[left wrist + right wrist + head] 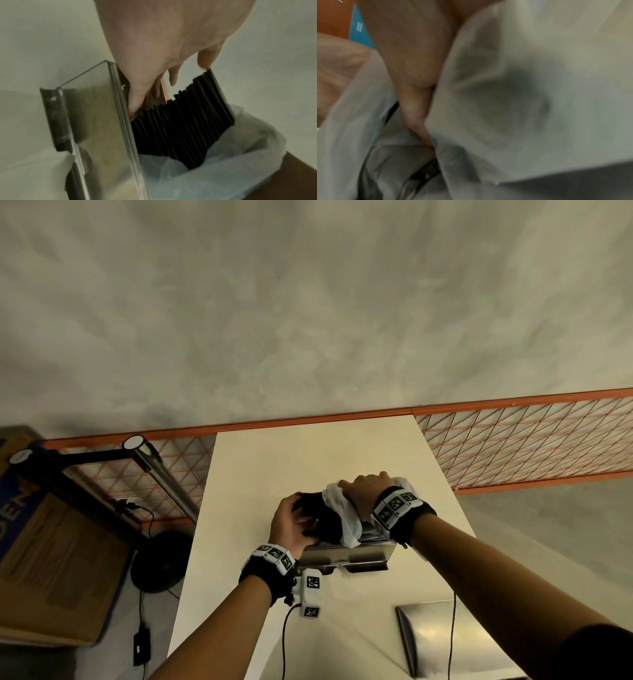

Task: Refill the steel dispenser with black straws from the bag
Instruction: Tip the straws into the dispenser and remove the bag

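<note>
inside dispenser (96, 108), left hand (163, 40) holds straws (185, 121); wrist view only

Black straws (181, 121), white bag (223, 162)
</note>
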A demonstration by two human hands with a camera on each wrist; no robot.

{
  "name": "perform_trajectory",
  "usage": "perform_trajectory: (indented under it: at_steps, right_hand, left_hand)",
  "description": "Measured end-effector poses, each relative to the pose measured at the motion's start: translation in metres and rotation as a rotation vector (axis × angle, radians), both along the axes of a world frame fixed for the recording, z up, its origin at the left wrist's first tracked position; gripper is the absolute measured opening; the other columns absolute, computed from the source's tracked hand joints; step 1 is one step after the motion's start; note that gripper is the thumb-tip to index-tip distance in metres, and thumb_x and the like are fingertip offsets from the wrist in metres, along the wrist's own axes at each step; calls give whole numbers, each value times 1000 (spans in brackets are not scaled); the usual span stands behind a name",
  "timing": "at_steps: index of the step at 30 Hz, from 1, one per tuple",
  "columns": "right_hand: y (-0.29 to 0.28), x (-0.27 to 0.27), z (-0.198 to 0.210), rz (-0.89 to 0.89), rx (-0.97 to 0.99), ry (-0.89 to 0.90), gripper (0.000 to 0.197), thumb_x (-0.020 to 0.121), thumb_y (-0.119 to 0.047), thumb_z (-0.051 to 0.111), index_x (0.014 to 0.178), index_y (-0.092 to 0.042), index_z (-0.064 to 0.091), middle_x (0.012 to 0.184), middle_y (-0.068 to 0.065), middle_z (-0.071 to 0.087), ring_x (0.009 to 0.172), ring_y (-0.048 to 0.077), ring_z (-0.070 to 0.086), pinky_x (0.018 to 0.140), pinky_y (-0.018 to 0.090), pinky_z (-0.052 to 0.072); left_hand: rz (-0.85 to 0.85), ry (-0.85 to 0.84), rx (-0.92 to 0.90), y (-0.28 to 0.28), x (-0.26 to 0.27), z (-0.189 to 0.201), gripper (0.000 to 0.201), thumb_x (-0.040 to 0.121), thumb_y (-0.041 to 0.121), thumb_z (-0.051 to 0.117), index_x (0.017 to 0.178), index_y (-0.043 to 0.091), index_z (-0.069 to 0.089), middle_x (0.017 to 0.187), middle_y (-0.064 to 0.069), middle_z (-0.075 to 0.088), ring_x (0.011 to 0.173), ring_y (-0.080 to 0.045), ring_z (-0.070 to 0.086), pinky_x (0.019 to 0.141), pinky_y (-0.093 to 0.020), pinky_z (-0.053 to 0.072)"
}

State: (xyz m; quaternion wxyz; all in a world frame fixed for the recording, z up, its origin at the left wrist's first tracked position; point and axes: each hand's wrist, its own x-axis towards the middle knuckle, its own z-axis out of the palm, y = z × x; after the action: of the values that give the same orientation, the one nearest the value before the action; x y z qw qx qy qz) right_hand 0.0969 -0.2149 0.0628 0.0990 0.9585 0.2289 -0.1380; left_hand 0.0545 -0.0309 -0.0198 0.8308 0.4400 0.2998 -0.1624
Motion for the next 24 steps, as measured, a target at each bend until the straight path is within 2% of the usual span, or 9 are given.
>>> perform_trajectory:
  at_steps: [3,7,10,12,15,17,19,22,24]
  right_hand:
    - [2,-3,-1,5,-27,22,33,87,-43,55,116,-29,50,92,-1,65,92,30,65,85,47,43]
    - [0,-3,5,-9,-34,70,45,74,-53,69,112,-32,56,94,-5,64,96,24,63,88,47,38]
    - [-12,-7,20,-22,57,21,58,77,-69,60,120,-30,57,108,-4,63,106,21,60,95,46,37]
    - [-30,-12,31,-79,182,-51,69,78,-80,47,127,-32,56,123,-6,60,115,18,55,103,46,36]
    - [-68,-20,29,-193,524,-133,69,80,-80,41,133,-37,53,140,-5,52,126,16,48,109,47,35]
    - [-90,-27,14,-323,870,-99,67,81,-76,49,138,-41,48,144,-5,48,129,14,46,107,41,38]
    - [-101,-38,-4,-434,1092,4,72,79,-73,58,143,-46,38,148,-9,43,132,10,42,104,34,35]
    - [-99,-50,-39,-517,1163,125,89,68,-76,64,146,-51,29,152,-8,36,132,11,37,102,36,37]
    - [-92,-50,-56,-543,1160,128,92,66,-73,70,145,-49,29,149,-4,38,131,14,40,104,39,41]
  left_hand:
    - [-1,14,10,-11,2,-4,49,96,61,55,120,20,66,117,-11,70,112,-33,62,100,-54,48]
    - [-122,48,153,-22,7,-9,42,98,51,58,117,16,72,112,-12,76,110,-33,67,105,-54,49]
    - [-140,73,212,-23,13,-14,38,94,45,63,117,16,74,111,-11,76,111,-34,67,105,-56,49]
    - [-154,82,231,-22,19,-23,37,87,42,68,111,15,77,108,-13,77,110,-36,68,104,-56,50]
    - [-204,104,303,-13,40,-68,46,69,47,76,102,15,81,109,-15,76,107,-38,69,100,-57,53]
    - [-221,116,357,-7,56,-104,48,67,50,77,98,14,81,111,-17,75,104,-39,70,97,-58,54]
    - [-237,109,386,-4,67,-127,51,69,54,77,100,14,79,112,-16,75,103,-38,70,95,-58,55]
    - [-225,132,358,-5,63,-115,65,61,58,77,105,11,79,107,-16,76,103,-39,70,96,-59,55]
    - [-235,103,320,-13,46,-72,54,73,54,71,105,11,76,103,-14,75,101,-33,71,100,-56,54]
